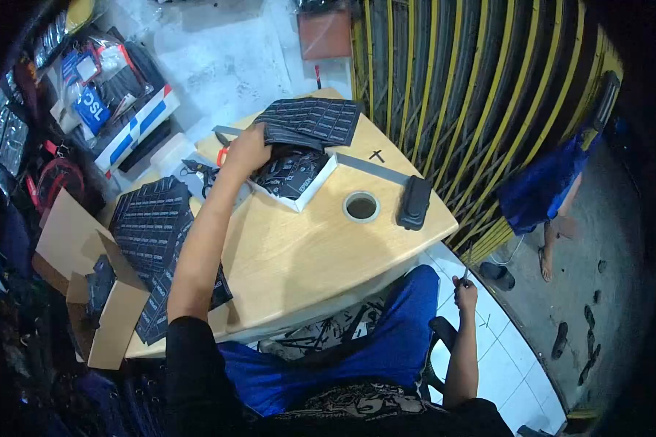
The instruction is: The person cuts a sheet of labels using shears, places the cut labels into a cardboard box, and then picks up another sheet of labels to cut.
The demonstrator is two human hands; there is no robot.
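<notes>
My left hand (245,151) reaches across the wooden table (299,255) and grips the near edge of a stack of black printed sheets (313,120). These sheets hang over a white box (321,191) filled with black printed packets (293,175). My right hand (465,293) is low beside the table's right end, above the tiled floor. It is closed around a small thin dark tool (465,275) that points upward.
A round cable hole (361,206) and a black device (414,202) lie on the table's right part. Scissors (199,172) lie left of the box. More black sheets (149,222) and a cardboard box (113,313) are at the left. Another person in blue (539,191) stands at the right.
</notes>
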